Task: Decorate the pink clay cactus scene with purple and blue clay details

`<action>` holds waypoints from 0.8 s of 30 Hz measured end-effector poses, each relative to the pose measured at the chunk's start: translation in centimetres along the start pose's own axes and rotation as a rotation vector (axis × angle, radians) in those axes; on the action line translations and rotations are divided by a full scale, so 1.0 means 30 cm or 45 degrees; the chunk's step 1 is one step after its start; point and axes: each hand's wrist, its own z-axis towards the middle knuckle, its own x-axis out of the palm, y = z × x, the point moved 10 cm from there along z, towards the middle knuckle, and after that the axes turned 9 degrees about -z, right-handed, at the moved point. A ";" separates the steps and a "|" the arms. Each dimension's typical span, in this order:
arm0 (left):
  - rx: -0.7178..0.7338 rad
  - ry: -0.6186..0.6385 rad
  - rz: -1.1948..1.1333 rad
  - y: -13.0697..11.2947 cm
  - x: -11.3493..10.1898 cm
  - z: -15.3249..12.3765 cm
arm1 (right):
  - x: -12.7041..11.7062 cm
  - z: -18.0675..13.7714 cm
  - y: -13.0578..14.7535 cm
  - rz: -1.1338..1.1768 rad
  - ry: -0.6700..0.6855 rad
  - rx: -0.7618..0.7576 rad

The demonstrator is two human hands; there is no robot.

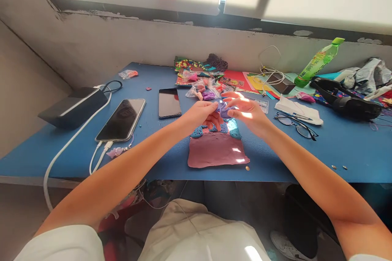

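A soft purple lump (225, 111), creased like kneaded clay, is held up between two bare hands over the middle of the blue table (165, 159), toward its near edge. The left hand (206, 115) pinches it between thumb and fingers; the right hand (245, 110) has its thumb against it, fingers arched loosely over the top. Below lies a flat mauve slab (216, 151), smooth and roughly square with rounded corners, its far side carrying blue pieces (197, 131) pitted with small holes. A tiny shiny disc (247, 168) sits just beside the slab, close to the near edge. Behind the hands, crinkled clear packets (199, 89) bunch toward the far edge. Two glassy, dark-screened phones, one larger (122, 120) and one smaller (170, 103), lie toward the left edge. Toward the right, thin-framed glasses (297, 126) rest beside a crumpled white tissue (290, 107), and a translucent green bottle (320, 63) leans near the far edge.
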 end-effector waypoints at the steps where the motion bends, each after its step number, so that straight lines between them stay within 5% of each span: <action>1: -0.021 0.025 -0.017 0.007 0.013 -0.003 | 0.013 -0.002 0.001 -0.004 0.012 -0.009; 5: -0.042 0.186 -0.027 0.014 0.065 -0.020 | 0.047 -0.008 -0.004 -0.046 0.045 -0.058; 9: 0.027 0.261 0.293 0.004 0.066 -0.033 | 0.044 -0.022 -0.004 -0.277 0.019 -0.061; 15: 0.216 0.178 0.436 -0.029 0.054 -0.030 | 0.024 -0.031 0.028 -0.384 -0.059 -0.100; 24: 0.361 0.097 0.434 -0.043 0.063 -0.041 | 0.062 -0.029 0.049 -0.507 0.065 -0.175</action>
